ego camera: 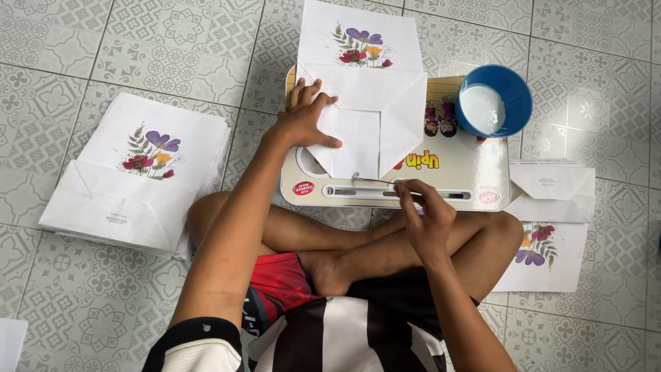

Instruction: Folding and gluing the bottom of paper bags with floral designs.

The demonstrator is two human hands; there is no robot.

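My left hand (306,118) presses flat on the folded flaps of a white paper bag (365,83) with a flower print, which lies on a small lap table (475,176). My right hand (423,217) hovers at the table's front edge with fingers curled around a thin stick or brush (375,181). Its tip points left, just below the bag's folded bottom. A blue bowl (509,86) of white glue stands at the table's far right corner.
A thick stack of similar flower-print paper bags (138,172) lies on the tiled floor to my left. Another folded bag (551,220) lies on the floor at my right knee. My crossed legs sit under the table.
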